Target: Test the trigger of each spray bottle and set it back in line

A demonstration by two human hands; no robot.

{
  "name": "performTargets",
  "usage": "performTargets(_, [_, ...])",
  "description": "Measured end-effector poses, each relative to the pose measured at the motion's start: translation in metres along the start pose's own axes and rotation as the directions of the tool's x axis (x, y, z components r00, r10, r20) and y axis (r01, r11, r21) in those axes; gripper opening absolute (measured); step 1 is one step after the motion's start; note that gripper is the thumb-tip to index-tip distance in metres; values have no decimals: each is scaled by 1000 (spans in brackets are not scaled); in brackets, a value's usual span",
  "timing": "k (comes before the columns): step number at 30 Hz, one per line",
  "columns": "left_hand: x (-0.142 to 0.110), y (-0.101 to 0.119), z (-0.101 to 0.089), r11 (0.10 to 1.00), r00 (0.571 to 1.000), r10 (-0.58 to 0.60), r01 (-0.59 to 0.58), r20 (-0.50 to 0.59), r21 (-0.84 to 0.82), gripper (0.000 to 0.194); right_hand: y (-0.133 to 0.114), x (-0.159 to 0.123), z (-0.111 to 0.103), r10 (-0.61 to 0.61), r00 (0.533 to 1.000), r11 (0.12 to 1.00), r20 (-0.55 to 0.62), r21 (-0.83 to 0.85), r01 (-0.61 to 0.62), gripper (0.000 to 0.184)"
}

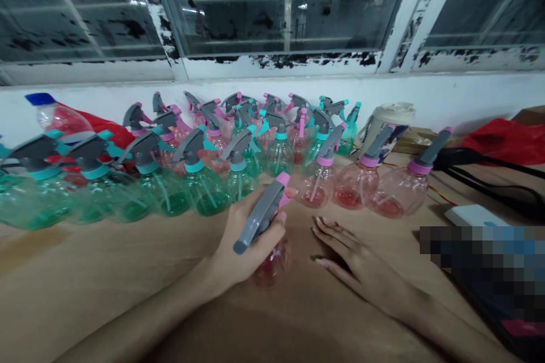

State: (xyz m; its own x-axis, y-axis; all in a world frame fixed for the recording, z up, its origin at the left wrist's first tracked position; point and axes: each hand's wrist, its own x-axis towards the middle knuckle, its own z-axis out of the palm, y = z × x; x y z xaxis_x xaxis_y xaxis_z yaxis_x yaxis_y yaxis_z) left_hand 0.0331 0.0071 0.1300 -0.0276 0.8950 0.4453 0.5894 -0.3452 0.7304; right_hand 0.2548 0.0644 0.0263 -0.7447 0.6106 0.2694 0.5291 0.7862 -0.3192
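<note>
My left hand (251,238) is wrapped round the neck of a pink spray bottle (272,264) in the middle of the table. Its grey trigger head with a pink nozzle rises above my fingers, and part of the clear pink body is hidden by the hand. To the right of it, my right hand (355,258) lies palm down on the tabletop with its fingers stretched out, holding nothing. Beyond my hands stand green spray bottles (208,190) on the left and pink spray bottles (355,184) on the right, each with a grey trigger head.
More spray bottles crowd against the white wall. A bottle with a blue cap (40,99) is at the far left. On the right are a white cup (385,122), black straps (485,176), a red bag (506,139), a white box (474,215) and a partly blurred dark object (481,289).
</note>
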Motion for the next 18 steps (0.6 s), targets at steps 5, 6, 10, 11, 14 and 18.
performTargets(5, [0,0,-1,1000,1000,6,-6,23,3,28,1,-1,1,-7,999,999,-36,37,9,54])
performTargets(6, [0,0,-1,1000,1000,0,-1,21,8,29,1,-1,1,-6,999,999,-36,38,8,54])
performTargets(10, [0,1,-1,1000,1000,0,0,25,1,27,0,-1,1,4,1000,1000,-23,27,-3,54])
performTargets(11, [1,1,-1,1000,1000,-2,2,25,-3,25,0,-1,1,5,1000,1000,-22,27,-4,55])
performTargets(14, [1,1,-1,1000,1000,-2,3,31,-2,22,0,-1,1,6,1000,1000,-21,25,-5,55])
performTargets(18, [1,1,-4,1000,998,25,-24,52,-6,24,1,-2,3,-5,1000,1000,-16,1,5,57])
